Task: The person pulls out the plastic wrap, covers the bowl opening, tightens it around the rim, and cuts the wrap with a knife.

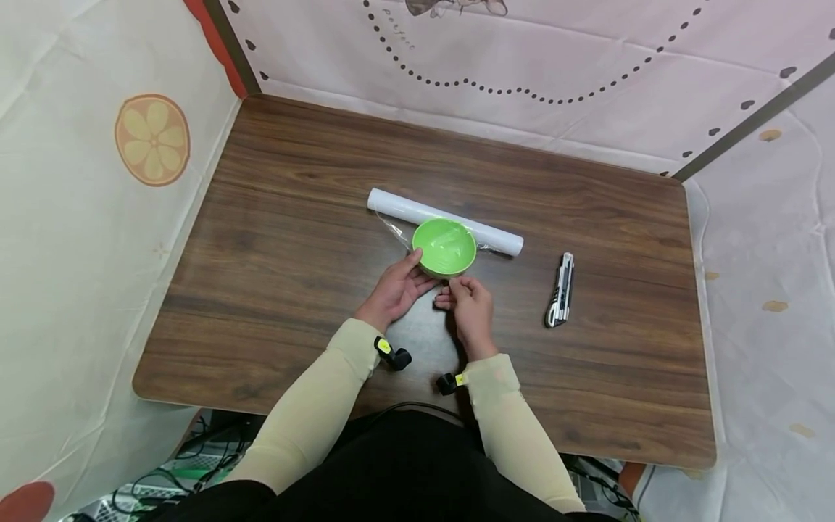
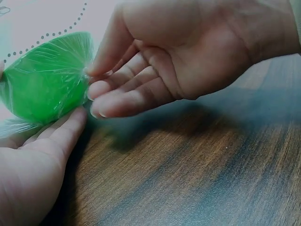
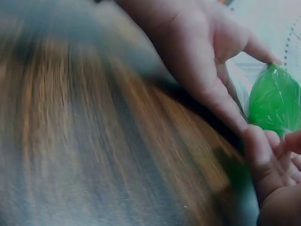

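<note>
A green bowl [image 1: 445, 246] wrapped in clear plastic film [image 2: 70, 70] is tilted between the hands, above the table. My left hand [image 1: 398, 291] holds it from the left, thumb at the rim and fingers extended underneath. At the near side, my right hand [image 1: 474, 312] pinches a gathered bit of film between thumb and forefinger; its other fingers are loosely bent. Creases in the film run toward that pinch in the left wrist view. Just behind the bowl lies a white roll [image 1: 499, 238], with loose film [image 1: 393, 229] near its left part.
A utility knife [image 1: 561, 290] lies on the brown wooden table [image 1: 626, 348], right of the hands. Printed cloth curtains [image 1: 522, 58] stand along the back and both sides. Cables [image 1: 156, 482] hang below the table's front edge.
</note>
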`<state>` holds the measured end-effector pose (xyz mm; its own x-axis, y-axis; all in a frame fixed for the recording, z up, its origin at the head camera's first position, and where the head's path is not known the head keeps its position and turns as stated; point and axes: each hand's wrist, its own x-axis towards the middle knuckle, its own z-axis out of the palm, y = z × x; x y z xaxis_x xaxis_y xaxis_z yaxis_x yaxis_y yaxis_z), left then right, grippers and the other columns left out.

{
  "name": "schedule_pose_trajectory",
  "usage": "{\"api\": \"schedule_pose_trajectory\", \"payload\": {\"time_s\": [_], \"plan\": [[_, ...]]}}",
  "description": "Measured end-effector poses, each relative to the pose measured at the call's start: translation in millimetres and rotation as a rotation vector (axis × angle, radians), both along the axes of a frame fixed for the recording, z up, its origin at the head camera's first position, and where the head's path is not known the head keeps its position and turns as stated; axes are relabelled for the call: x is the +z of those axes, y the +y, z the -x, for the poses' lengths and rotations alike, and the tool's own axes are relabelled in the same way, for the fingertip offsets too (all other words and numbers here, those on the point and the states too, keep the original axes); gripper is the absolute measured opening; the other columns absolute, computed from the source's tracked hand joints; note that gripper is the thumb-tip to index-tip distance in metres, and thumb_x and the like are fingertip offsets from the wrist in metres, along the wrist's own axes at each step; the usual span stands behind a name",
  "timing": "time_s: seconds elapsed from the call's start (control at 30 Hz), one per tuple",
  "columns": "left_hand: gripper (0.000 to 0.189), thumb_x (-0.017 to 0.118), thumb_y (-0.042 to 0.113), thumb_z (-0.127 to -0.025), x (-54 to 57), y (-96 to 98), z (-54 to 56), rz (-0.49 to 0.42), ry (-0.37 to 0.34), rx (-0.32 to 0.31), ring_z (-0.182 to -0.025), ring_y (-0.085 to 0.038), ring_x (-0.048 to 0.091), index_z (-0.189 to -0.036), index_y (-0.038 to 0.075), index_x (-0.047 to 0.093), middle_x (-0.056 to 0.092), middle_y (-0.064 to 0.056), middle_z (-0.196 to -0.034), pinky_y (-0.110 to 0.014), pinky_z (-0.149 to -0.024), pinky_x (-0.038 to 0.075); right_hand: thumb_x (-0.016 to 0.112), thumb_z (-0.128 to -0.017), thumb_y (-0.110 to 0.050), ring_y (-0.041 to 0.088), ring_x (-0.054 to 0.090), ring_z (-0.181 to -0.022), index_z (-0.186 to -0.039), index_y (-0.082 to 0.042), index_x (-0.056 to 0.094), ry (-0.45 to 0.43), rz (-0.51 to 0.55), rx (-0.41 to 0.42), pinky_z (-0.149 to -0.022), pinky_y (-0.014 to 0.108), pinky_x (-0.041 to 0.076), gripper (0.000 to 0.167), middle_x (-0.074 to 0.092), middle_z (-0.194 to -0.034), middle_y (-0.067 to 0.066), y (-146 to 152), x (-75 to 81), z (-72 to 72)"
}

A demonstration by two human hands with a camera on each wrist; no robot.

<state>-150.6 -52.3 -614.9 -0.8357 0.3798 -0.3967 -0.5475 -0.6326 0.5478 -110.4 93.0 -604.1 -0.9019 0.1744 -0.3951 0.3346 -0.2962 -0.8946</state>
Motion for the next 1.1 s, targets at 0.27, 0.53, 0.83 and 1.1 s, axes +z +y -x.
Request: {"api": "schedule_pose_trajectory", "payload": {"time_s": [0.27,0.53,0.83,1.1], "plan": [[0.054,0.045,0.027,-0.104,-2.3,0.2,-1.1,0.033,0.027,-0.016,-0.104,-0.018,0.064,-0.146,-0.004,0.033,0.065,-0.008,-0.114,-0.049,-0.114,0.033,0.038,-0.103,-0.015,0.020,0.059,-0.044,-0.096,-0.001,0.045,-0.095,0.016,0.232,-0.042,0.033,0.053,0.017,0.045,-0.063,0.008,6,2.9,5.7],[0.053,0.042,0.025,-0.105,-1.9,-0.1,-2.3,0.021,0.024,-0.009,-0.103,-0.018,0.065,-0.147,-0.004,0.030,0.064,-0.008,-0.113,-0.049,-0.115,0.031,0.023,-0.101,-0.011,0.009,0.044,-0.046,-0.072,-0.009,0.041,-0.215,0.634,0.215,-0.042,0.016,0.033,0.034,0.040,-0.054,-0.002,12,4.1,9.1],[0.054,0.042,0.029,-0.104,-2.2,3.4,-0.6,0.094,0.064,-0.007,-0.115,-0.021,0.059,-0.146,-0.004,0.033,0.043,-0.025,-0.145,-0.045,-0.113,0.035,0.024,-0.107,-0.025,0.007,0.041,-0.047,-0.077,-0.012,0.042,-0.169,0.844,0.151,-0.037,0.012,0.028,0.037,0.037,-0.056,-0.005,0,2.6,7.0],[0.055,0.043,0.029,-0.104,-4.3,3.3,-0.7,0.136,0.072,-0.039,-0.117,-0.021,0.058,-0.145,-0.007,0.035,0.039,-0.028,-0.147,-0.044,-0.113,0.036,0.026,-0.106,-0.040,0.011,0.054,-0.044,-0.083,-0.007,0.055,-0.228,0.511,0.137,-0.039,0.017,0.031,0.050,0.056,-0.051,-0.003,0,2.1,5.4]]}}
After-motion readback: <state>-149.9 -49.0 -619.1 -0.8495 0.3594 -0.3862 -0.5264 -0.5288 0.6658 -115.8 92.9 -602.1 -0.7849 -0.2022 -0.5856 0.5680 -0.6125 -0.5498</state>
